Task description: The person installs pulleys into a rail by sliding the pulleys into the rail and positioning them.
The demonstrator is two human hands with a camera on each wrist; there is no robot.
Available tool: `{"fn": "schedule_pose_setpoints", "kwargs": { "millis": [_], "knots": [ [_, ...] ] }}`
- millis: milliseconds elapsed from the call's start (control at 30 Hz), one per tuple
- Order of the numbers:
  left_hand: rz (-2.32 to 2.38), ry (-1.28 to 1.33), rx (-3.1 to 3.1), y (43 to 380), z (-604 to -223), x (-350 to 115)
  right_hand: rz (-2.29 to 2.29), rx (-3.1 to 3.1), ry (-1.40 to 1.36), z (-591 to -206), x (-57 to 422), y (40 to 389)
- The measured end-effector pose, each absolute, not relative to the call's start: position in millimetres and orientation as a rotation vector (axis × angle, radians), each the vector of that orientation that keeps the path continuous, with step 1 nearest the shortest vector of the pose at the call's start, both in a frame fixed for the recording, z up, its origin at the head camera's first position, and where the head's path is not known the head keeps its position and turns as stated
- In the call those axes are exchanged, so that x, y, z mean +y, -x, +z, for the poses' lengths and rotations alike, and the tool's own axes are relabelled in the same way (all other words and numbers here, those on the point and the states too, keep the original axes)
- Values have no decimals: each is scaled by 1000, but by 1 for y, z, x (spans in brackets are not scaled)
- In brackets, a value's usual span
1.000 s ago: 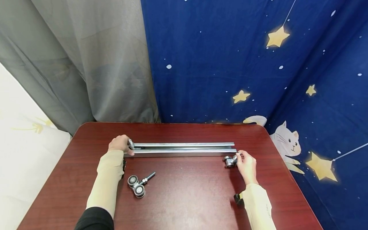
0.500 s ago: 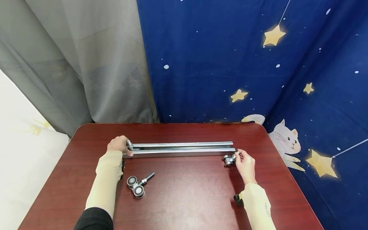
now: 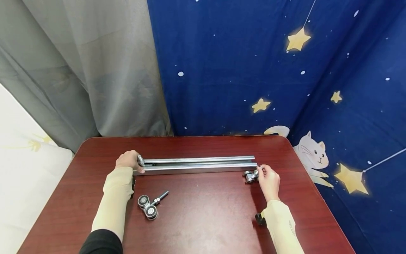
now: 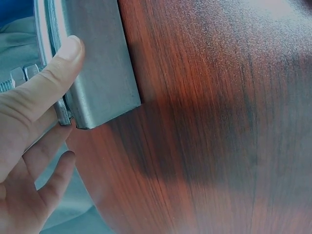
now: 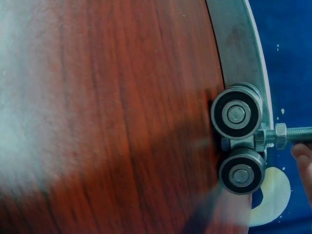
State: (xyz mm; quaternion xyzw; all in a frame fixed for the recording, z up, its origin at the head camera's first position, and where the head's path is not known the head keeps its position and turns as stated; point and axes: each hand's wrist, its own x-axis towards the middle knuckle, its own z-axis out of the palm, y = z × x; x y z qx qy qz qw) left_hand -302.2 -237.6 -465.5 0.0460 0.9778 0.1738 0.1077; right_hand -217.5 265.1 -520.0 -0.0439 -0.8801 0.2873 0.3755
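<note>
A long silver metal rail point(image 3: 196, 170), a channel with a slot along its top, lies across the table. Its left end is gripped by my left hand point(image 3: 128, 160), the thumb point(image 4: 56, 73) over the front wall. Beside that hand a bolt point(image 3: 141, 160) stands up from the slot. My right hand point(image 3: 269, 180) pinches the threaded stem point(image 5: 297, 134) of a roller trolley point(image 3: 250, 176). That trolley is in front of the rail's right end, its wheels point(image 5: 237, 113) facing the right wrist camera. Another roller trolley point(image 3: 148, 207) lies nearer me on the left, its stem pointing up right.
The red-brown wooden table point(image 3: 203, 222) has rounded far corners. Behind it hang a grey curtain point(image 3: 123, 70) and a blue curtain point(image 3: 228, 70) with stars and a white cat. White cloth point(image 3: 28, 158) is at the left.
The head view has shifted slightly, so everything sits a little further left in it. Both hands keep their holds, and the rail and trolleys show no clear movement.
</note>
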Motion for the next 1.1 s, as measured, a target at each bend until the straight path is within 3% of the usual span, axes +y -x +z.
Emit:
{"fn": "schedule_pose_setpoints", "kwargs": {
  "millis": [1100],
  "knots": [
    [490,-149,2863,308,-474,-240,607,-2311,232,-509,304,226]
  ]
}}
